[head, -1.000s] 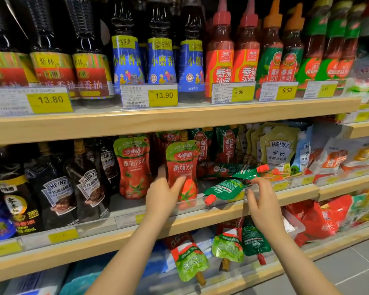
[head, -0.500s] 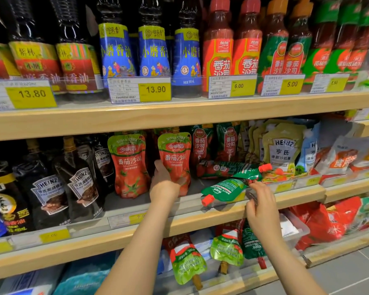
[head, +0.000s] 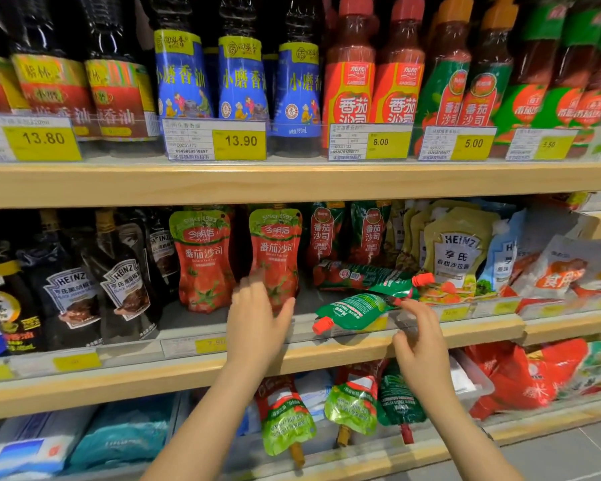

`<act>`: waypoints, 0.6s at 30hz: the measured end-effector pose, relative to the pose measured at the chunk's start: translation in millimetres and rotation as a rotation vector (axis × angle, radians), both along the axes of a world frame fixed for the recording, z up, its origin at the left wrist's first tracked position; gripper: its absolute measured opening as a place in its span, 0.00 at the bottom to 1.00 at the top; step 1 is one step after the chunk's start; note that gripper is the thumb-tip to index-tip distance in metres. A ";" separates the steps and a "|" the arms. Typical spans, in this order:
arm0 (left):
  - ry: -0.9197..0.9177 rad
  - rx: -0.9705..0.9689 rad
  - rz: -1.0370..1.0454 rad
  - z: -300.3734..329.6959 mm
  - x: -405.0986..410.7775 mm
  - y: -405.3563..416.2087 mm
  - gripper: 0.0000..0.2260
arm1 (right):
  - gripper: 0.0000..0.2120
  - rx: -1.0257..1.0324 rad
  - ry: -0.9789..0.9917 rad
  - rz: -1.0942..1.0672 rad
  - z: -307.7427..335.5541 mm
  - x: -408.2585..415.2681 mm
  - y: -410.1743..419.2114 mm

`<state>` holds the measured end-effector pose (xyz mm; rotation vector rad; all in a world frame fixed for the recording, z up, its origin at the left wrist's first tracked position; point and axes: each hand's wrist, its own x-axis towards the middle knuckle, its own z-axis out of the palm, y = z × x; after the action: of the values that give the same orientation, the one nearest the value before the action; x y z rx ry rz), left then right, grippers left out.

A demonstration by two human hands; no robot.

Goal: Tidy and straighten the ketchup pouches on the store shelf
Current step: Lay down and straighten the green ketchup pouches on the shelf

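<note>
Vs. half a sec ago: left hand (head: 257, 321) is letting go of the red ketchup pouch (head: 276, 251) it was gripping at the bottom. That pouch is now standing upright on the middle shelf (head: 327, 355), next to a second red pouch (head: 202, 255) just left of it. Left hand is now released, fingers spread and blurry, hovering right in front of the pouch's lower edge; can't tell if fingertips are touching it.

Right hand (head: 418, 345) is sitting a bit lower than before, at the shelf's front lip right of the red pouch. Fingers are loosely curled, thumb and index close together, grasping nothing that shows. It's just beside the tail end of the light green pouch (head: 353, 308), which is lying flat, red cap pointing front-left. A dark green pouch (head: 368, 277) is lying flat behind it, cap pointing right. Two more dark green pouches (head: 347, 230) are standing upright behind those.
</note>
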<state>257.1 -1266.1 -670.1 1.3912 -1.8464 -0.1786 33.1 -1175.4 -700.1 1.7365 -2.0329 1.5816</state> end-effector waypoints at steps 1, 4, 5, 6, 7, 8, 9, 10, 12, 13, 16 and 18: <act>-0.015 -0.041 -0.097 -3.7 -0.5 12.3 0.18 | 0.20 -0.004 -0.032 0.010 7.4 -1.2 6.2; -0.057 -0.019 -0.338 -7.4 2.0 34.1 0.23 | 0.16 0.028 -0.127 0.005 24.3 -5.4 19.8; -0.045 -0.013 -0.367 -9.1 5.1 36.0 0.23 | 0.15 0.039 -0.171 0.002 27.3 -6.4 22.2; -0.025 -0.012 -0.380 -10.4 8.3 36.3 0.22 | 0.14 0.032 -0.218 -0.002 29.2 -7.2 22.5; -0.004 -0.021 -0.386 -11.1 11.7 33.8 0.21 | 0.14 0.021 -0.267 -0.011 31.3 -7.5 20.4; 0.016 -0.033 -0.394 -11.8 14.1 29.5 0.21 | 0.14 0.011 -0.313 -0.024 33.0 -7.4 15.9; 0.024 -0.050 -0.405 -14.1 15.8 24.6 0.20 | 0.15 0.001 -0.367 -0.038 34.1 -7.0 10.0; 0.025 -0.070 -0.423 -16.7 17.3 20.1 0.19 | 0.17 -0.014 -0.424 -0.051 34.5 -7.4 3.7; 0.043 -0.105 -0.448 -20.3 18.4 15.8 0.18 | 0.23 -0.037 -0.489 -0.057 38.4 -9.8 -6.8; 0.056 -0.105 -0.458 -20.1 19.0 16.5 0.18 | 0.25 -0.038 -0.495 -0.051 41.8 -10.0 -9.9; 0.075 -0.082 -0.494 -13.1 20.5 20.0 0.17 | 0.22 0.017 -0.399 -0.041 52.7 -12.0 -14.2; 0.088 -0.085 -0.522 -4.1 16.9 19.6 0.16 | 0.11 0.074 -0.261 -0.066 61.1 -11.9 -14.3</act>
<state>274.0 -1246.6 -674.2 0.8069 -2.0806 -0.4115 21.2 -1189.7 -639.0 1.5357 -2.2639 1.8184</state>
